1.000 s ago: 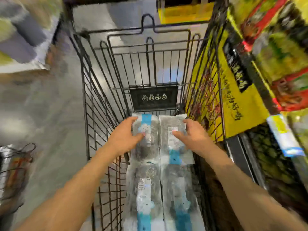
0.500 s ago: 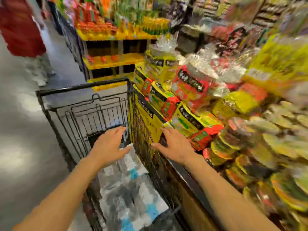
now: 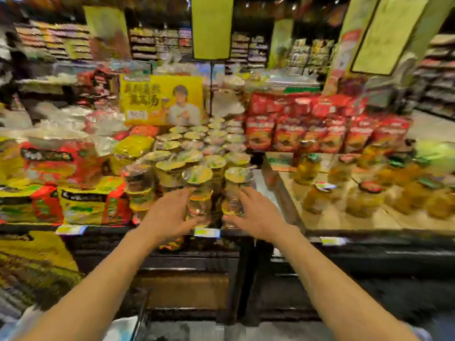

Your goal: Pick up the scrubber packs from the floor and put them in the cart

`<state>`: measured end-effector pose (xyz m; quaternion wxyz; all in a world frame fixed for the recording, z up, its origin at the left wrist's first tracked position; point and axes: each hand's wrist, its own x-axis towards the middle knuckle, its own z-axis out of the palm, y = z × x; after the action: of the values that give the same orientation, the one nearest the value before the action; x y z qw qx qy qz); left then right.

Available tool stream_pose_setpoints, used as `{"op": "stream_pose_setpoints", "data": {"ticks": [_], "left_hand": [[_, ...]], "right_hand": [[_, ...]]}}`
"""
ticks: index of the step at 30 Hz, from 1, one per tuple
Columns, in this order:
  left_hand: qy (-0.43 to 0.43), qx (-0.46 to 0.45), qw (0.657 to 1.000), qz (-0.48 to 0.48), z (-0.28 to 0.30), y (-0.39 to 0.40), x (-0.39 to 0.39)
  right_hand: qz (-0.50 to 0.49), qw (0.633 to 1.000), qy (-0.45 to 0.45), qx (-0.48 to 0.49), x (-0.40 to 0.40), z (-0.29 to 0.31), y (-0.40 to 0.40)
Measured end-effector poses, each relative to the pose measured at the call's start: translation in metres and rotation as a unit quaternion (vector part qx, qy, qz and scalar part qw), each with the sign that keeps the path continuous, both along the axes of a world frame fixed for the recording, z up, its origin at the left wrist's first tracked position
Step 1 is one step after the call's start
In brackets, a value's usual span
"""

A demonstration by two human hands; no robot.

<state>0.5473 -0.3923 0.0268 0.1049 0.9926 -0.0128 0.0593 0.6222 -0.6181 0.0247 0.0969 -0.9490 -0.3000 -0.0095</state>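
A display shelf (image 3: 344,225) carries stacked noodle cups (image 3: 197,175) near its front edge. Left hand (image 3: 170,215) and right hand (image 3: 258,215) hover there, fingers relaxed, holding nothing. Cart (image 3: 144,318) and scrubber packs (image 3: 120,328) barely show at the bottom edge, blurred.

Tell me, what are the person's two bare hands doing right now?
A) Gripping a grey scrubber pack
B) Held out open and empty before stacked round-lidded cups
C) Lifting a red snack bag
B: the left hand and right hand show spread fingers holding nothing, before the stacked cups.
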Motion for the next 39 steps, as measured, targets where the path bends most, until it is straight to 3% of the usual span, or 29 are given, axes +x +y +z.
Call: {"op": "stream_pose_setpoints", "data": {"ticks": [4,8,15,21,24,29,39], "left_hand": [[0.004,0.021,0.99,-0.141,0.001,-0.143,0.044],[-0.003,0.071,0.957,-0.283,-0.002,-0.315,0.067],[-0.025,0.087,0.857,-0.507,-0.003,-0.553,0.05],[-0.017,0.067,0.754,-0.654,-0.038,-0.695,0.015],[-0.005,0.058,0.718,-0.694,-0.055,-0.748,0.008],[0.021,0.079,0.674,-0.734,-0.078,-0.82,0.02],[0.077,0.065,0.614,-0.783,-0.123,-0.932,0.009]], "right_hand": [[-0.137,0.99,0.011,0.011,-0.021,0.0,-0.152],[-0.28,0.96,0.014,0.009,-0.068,-0.005,-0.313],[-0.55,0.835,0.024,0.022,-0.21,-0.025,-0.522],[-0.707,0.703,0.065,0.04,-0.318,-0.04,-0.593],[-0.752,0.653,0.078,0.046,-0.346,-0.045,-0.613],[-0.804,0.585,0.081,0.071,-0.355,-0.056,-0.643],[-0.859,0.492,0.104,0.097,-0.372,-0.084,-0.706]]}}
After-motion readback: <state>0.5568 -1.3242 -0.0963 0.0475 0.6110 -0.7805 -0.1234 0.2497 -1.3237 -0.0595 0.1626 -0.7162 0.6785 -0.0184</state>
